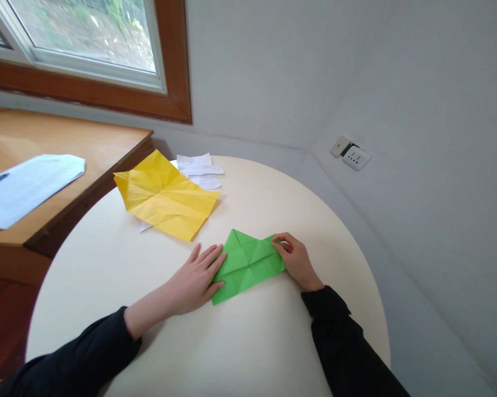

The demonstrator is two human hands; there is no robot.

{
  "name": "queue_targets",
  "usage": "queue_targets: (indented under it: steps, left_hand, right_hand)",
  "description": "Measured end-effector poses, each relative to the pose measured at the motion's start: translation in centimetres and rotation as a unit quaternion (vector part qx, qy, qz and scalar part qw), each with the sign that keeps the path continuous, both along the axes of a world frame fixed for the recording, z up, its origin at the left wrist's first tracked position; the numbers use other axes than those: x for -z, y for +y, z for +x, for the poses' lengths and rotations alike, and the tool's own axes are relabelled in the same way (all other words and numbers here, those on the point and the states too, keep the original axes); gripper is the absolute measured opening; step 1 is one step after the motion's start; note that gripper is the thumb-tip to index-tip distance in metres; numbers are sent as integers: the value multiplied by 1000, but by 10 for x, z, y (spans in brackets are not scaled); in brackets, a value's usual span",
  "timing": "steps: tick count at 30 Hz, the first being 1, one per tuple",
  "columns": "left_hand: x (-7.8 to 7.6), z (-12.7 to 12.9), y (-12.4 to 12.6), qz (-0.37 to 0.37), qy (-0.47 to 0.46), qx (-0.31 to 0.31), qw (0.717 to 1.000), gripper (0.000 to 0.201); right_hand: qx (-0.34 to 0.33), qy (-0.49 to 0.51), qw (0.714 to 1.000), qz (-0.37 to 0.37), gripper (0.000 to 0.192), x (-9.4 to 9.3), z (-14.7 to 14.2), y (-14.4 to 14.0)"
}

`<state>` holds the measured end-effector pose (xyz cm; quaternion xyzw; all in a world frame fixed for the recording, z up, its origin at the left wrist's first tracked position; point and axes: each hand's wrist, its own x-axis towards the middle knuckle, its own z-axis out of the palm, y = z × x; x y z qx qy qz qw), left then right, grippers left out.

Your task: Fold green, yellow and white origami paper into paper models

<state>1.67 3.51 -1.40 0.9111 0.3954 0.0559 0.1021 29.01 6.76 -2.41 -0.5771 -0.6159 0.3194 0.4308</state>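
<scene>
Green paper [248, 264], creased and partly folded into a flat angular shape, lies on the round cream surface [240, 342]. Left hand [199, 281] presses flat, fingers spread, on its left end; right hand [296, 259] pinches its right corner. Yellow sheet [166, 196] lies beyond.

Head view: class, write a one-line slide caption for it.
Left hand flattens green paper while right hand pinches its edge; yellow sheet lies beyond.

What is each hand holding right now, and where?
Right hand pinches the green paper at its right corner; left hand presses flat on its left edge.
</scene>
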Motion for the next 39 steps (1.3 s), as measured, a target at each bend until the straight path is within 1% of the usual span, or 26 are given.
queue_targets:
  steps: [3, 5, 8, 11, 14, 17, 20, 23, 30, 35, 39]
  left_hand:
    - [8, 2, -1, 23, 2, -26, 999, 55]
    - [10, 3, -1, 35, 5, -47, 998, 54]
    - [11, 4, -2, 49, 10, -70, 996, 52]
    - [9, 6, -2, 51, 13, -76, 996, 51]
    - [7, 7, -2, 41, 13, -84, 996, 49]
    - [4, 7, 0, 34, -6, -100, 994, 48]
    - [2, 6, 2, 28, -52, -115, 992, 47]
    - [-1, 5, 2, 10, -113, -124, 986, 48]
    - [-4, 3, -1, -36, -221, -169, 960, 50]
    - [-8, 3, -2, -64, -263, -193, 943, 53]
    - [-15, 5, -2, -95, -314, -214, 920, 49]
  right_hand:
    - [-13, -4, 1000, -14, 23, -2, 4, 1]
    - [-30, 18, 999, -36, 30, -3, 7, 1]
    - [-73, 58, 992, -79, 46, -5, 11, 1]
    - [-98, 64, 989, -86, 52, -5, 14, 0]
    - [-96, 54, 991, -70, 48, -3, 15, 1]
    - [-72, 38, 996, -39, 40, -2, 13, 2]
    - [-42, 13, 999, -16, 34, -1, 9, 1]
    - [-22, -4, 1000, -13, 32, -1, 3, -1]
    - [-19, 24, 999, 40, 23, -6, -8, -7]
    - [-15, 24, 999, 46, 20, -8, -8, -9]
    - [-10, 23, 998, 51, 18, -8, -9, -10]
